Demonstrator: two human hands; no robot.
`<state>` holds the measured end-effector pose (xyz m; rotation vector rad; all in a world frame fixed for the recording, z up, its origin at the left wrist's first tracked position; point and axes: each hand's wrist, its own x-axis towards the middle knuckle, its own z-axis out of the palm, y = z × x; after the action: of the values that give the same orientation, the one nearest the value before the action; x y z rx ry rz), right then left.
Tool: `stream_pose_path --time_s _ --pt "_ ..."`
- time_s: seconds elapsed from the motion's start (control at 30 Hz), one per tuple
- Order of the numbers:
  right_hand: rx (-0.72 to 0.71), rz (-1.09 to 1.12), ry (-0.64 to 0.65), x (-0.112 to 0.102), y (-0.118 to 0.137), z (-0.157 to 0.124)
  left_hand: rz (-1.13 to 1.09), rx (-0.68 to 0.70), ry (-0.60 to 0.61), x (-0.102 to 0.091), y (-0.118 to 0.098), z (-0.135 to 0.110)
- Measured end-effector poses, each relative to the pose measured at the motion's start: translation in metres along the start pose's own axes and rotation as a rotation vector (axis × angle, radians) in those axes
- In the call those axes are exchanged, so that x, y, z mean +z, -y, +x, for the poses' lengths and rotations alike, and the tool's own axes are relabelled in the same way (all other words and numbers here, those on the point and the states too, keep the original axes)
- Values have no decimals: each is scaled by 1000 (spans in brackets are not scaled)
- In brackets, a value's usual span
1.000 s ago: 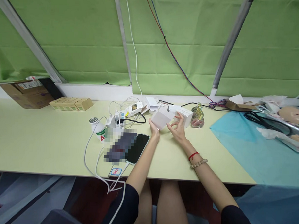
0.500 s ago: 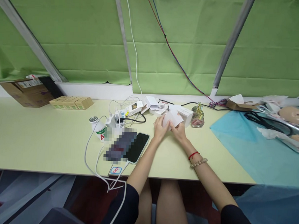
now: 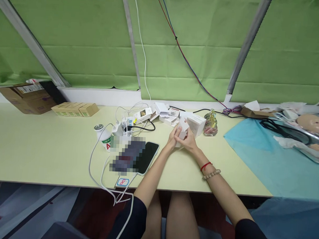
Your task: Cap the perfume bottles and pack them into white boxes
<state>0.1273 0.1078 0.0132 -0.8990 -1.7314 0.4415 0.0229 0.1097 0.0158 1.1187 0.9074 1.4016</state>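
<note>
A small white cardboard box (image 3: 183, 127) is held upright between my two hands, over the middle of the table. My left hand (image 3: 172, 138) wraps its left side, and my right hand (image 3: 189, 140) grips it from the right with the thumb across the front. The fingers cover the box's lower part. Just behind my right hand stands a larger white box (image 3: 195, 124) with faint print. Several opened white boxes (image 3: 163, 109) lie heaped behind my left hand. Glass bottles with gold tops (image 3: 211, 123) stand to the right.
Left of my arms lie a phone (image 3: 148, 157) on a white cable, a white bottle (image 3: 102, 136) and a power strip with chargers (image 3: 122, 127). Kraft boxes (image 3: 75, 109) and a brown carton (image 3: 30, 99) sit further left. Blue sheeting (image 3: 255, 155) covers the right side.
The white piece, flat and flap-like before, now shows as a box standing upright. My hands have closed in around it, and the right thumb has moved across its front.
</note>
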Motion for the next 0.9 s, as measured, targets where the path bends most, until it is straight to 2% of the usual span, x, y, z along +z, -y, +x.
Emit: stream_pose_path --time_s 0.1,0.3,0.4,0.57,0.67,0.83,0.9 --pt "32 -29 35 -1 4 0 -63 -42 79 -3 5 5" --pt "97 -37 55 -2 -1 2 48 -100 81 -10 5 4" --pt "83 -62 29 -1 -3 1 86 -94 94 -11 2 1" --pt "65 -83 2 1 -1 0 168 -21 118 -12 -2 0" --pt "94 -98 -6 1 0 0 244 9 61 -12 1 0" --pt "92 -173 46 0 2 1 311 198 -18 -8 11 2" --pt "92 -179 60 0 3 0 338 200 -45 -8 12 3"
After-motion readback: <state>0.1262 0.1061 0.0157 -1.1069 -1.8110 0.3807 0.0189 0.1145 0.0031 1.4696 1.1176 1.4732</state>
